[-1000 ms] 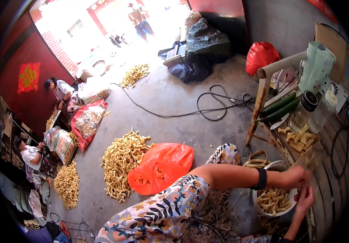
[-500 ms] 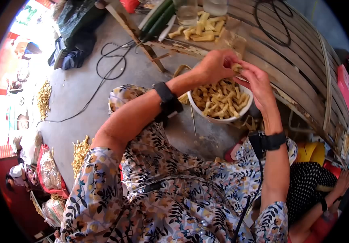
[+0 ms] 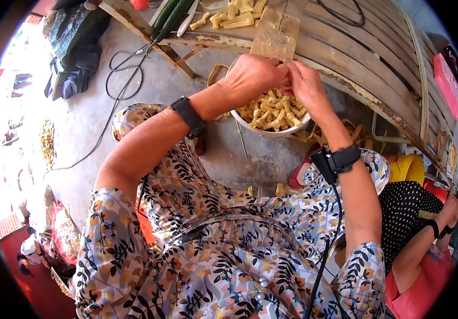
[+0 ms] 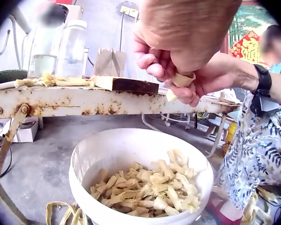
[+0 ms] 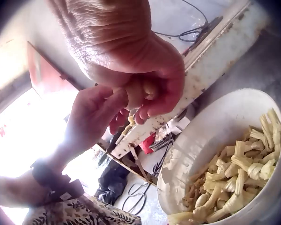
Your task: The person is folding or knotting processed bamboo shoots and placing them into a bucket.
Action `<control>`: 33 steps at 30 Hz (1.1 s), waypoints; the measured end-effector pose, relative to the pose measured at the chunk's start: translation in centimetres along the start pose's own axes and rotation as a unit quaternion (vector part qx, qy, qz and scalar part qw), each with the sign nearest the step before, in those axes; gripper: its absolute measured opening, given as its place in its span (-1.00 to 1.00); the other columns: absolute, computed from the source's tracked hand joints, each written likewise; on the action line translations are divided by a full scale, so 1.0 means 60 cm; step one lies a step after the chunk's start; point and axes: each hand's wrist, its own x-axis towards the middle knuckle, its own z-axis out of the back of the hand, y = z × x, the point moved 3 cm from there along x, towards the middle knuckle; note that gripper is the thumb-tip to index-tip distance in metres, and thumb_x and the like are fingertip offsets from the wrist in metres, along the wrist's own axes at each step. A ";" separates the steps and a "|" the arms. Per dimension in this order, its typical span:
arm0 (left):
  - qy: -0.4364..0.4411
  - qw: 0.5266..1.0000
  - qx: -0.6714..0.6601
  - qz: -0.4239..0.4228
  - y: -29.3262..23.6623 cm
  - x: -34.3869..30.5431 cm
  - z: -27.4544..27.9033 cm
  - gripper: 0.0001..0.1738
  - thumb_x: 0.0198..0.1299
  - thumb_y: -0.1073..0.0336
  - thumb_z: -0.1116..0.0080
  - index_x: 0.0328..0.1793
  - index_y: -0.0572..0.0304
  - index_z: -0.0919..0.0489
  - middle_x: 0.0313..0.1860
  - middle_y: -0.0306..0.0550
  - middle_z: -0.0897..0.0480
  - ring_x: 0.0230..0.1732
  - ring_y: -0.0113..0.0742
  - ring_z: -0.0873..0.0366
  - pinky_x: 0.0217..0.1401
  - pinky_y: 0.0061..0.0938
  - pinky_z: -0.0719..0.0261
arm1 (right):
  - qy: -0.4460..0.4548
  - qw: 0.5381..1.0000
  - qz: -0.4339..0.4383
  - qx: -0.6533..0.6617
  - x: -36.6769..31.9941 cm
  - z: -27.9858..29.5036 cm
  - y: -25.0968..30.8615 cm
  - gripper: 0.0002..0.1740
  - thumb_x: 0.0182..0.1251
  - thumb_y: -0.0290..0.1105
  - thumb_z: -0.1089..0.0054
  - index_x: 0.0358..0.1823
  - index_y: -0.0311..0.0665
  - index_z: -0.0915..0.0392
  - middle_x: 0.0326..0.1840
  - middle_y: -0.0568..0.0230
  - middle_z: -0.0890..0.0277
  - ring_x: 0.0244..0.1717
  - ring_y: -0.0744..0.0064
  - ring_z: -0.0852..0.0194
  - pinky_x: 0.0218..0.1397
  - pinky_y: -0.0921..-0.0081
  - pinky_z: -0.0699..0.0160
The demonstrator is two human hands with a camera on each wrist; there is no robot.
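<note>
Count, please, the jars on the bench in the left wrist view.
2. One jar stands on the bench, toward the left of the picture; the other jar stands just to its right. More could be hidden from this camera.

Lit by strong daylight from far left of the white bucket [image 3: 272, 134] in the head view, burnt out to white. Fairly even around the bucket, faintly shadowed on its inner wall. Flooded with glare left of the bucket in the right wrist view. Smudged in patches high above it, either side, in the left wrist view. Curved and blackened toward the corners in all three.
</note>
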 end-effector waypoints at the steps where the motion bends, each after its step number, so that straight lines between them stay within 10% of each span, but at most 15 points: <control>1: -0.009 1.000 0.001 -0.023 -0.001 -0.005 -0.003 -0.80 -0.09 0.24 -0.12 -0.34 0.14 -0.44 -0.49 -0.13 -0.50 -0.44 -0.14 -0.52 -0.49 -0.35 -0.46 | -0.006 1.000 0.010 0.004 -0.003 -0.004 -0.001 -0.60 0.39 -0.18 0.23 -0.32 -0.40 -0.44 -0.63 0.27 -0.42 -0.77 0.53 -0.32 -0.58 0.57 -0.44; 5: -0.128 0.987 -0.025 -0.093 -0.019 0.000 0.007 -0.85 -0.13 0.29 -0.10 -0.40 0.13 -0.46 -0.56 -0.16 -0.51 -0.52 -0.17 -0.52 -0.56 -0.37 -0.45 | 0.030 0.999 0.005 -0.041 -0.002 0.003 0.000 -0.57 0.37 -0.12 0.20 -0.39 -0.38 -0.44 -0.66 0.30 -0.40 -0.74 0.57 -0.32 -0.63 0.59 -0.34; 9: -0.064 0.977 -0.200 0.030 -0.005 -0.007 0.019 -0.82 0.11 0.28 0.02 -0.48 0.14 -0.52 -0.63 -0.23 -0.47 -0.61 -0.33 -0.35 -0.54 -0.53 -0.32 | -0.029 0.997 0.059 -0.031 -0.009 0.013 0.019 -0.57 0.34 -0.10 0.15 -0.43 -0.35 -0.45 -0.73 0.35 -0.33 -0.73 0.63 -0.27 -0.64 0.64 -0.26; 12: -0.047 0.779 -0.558 0.281 0.010 -0.009 0.025 -0.81 0.16 0.28 0.02 -0.43 0.17 -0.53 -0.69 -0.35 -0.34 -0.67 -0.51 -0.17 -0.58 -0.64 -0.16 | -0.080 0.985 0.151 -0.004 -0.019 0.015 0.046 -0.62 0.33 -0.14 0.09 -0.41 -0.33 -0.47 -0.74 0.44 -0.24 -0.71 0.71 -0.17 -0.65 0.69 -0.17; 16: -0.087 0.578 -0.735 0.343 0.016 -0.008 0.046 -0.71 0.12 0.34 -0.02 -0.65 0.07 -0.31 -0.71 -0.43 -0.13 -0.70 -0.63 0.01 -0.60 -0.65 0.02 | -0.071 0.977 0.202 -0.011 -0.032 0.013 0.060 -0.65 0.33 -0.18 0.05 -0.40 -0.35 -0.48 -0.71 0.55 -0.13 -0.70 0.77 -0.02 -0.66 0.74 0.00; 21: -0.063 0.504 -0.778 0.369 0.045 -0.003 0.044 -0.53 0.14 0.24 -0.02 -0.75 -0.06 -0.08 -0.84 -0.43 -0.03 -0.78 -0.60 0.10 -0.61 -0.63 0.07 | -0.038 0.970 0.235 -0.040 -0.041 0.006 0.079 -0.66 0.33 -0.20 0.04 -0.41 -0.37 -0.48 -0.74 0.53 -0.12 -0.72 0.74 0.00 -0.66 0.73 0.01; 24: -0.005 0.521 -0.794 0.314 0.051 -0.001 0.044 -0.58 0.16 0.16 -0.02 -0.70 -0.06 -0.16 -0.79 -0.43 -0.12 -0.75 -0.62 0.04 -0.59 -0.67 0.05 | 0.020 0.980 0.186 0.069 -0.041 0.008 0.077 -0.69 0.32 -0.21 0.02 -0.38 -0.34 -0.49 -0.72 0.53 -0.19 -0.70 0.76 -0.03 -0.64 0.76 -0.01; 30: -0.011 0.781 -0.563 0.269 0.044 -0.011 0.055 -0.82 0.15 0.20 -0.09 -0.25 0.12 -0.47 -0.56 -0.39 -0.39 -0.56 -0.67 -0.28 -0.48 -0.76 -0.24 | 0.033 0.986 0.160 0.021 -0.035 0.024 0.063 -0.78 0.27 -0.31 -0.04 -0.31 -0.35 -0.49 -0.68 0.49 -0.30 -0.65 0.76 -0.15 -0.58 0.76 -0.15; 33: -0.015 0.822 -0.522 0.228 0.047 -0.009 0.054 -0.86 0.15 0.32 -0.09 -0.19 0.17 -0.49 -0.56 -0.38 -0.43 -0.53 -0.66 -0.36 -0.52 -0.71 -0.32 | 0.025 0.985 0.170 0.010 -0.037 0.023 0.062 -0.80 0.26 -0.34 -0.05 -0.33 -0.37 -0.50 -0.69 0.49 -0.32 -0.65 0.74 -0.19 -0.57 0.75 -0.19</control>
